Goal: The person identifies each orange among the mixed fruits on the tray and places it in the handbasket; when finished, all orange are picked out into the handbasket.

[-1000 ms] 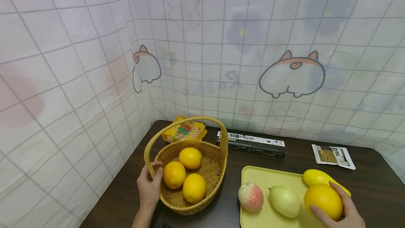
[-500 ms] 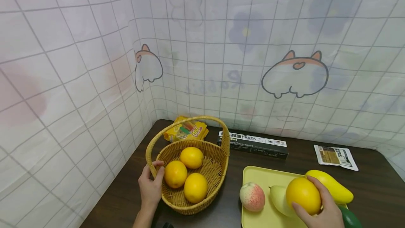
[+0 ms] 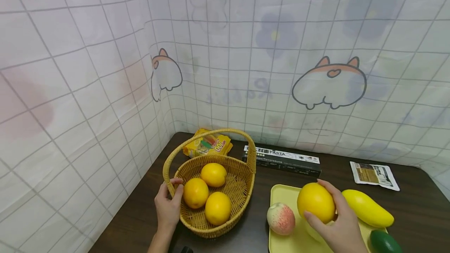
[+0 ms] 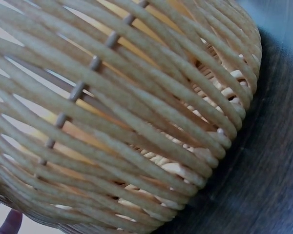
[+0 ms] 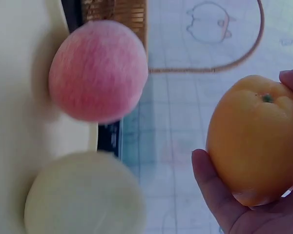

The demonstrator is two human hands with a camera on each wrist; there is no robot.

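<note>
My right hand grips an orange above the yellow tray; a green stem end shows on the fruit in the right wrist view. Beneath it a pale green pear is mostly covered in the head view. A pink and white peach lies at the tray's left side. With its thumb and fingers, my left hand holds the wicker basket at the left rim, by the foot of the handle. Three oranges lie inside. The left wrist view shows mainly the basket's woven side.
A yellow mango and a dark green fruit lie at the tray's right side. Behind stand a black pasta box, a yellow snack packet and a white-edged sachet. Patterned cloth hangs behind the dark table.
My right hand has carried the orange leftward and up, from beside the mango to above the pear. The dark green fruit has come into view. My left hand stays on the basket.
</note>
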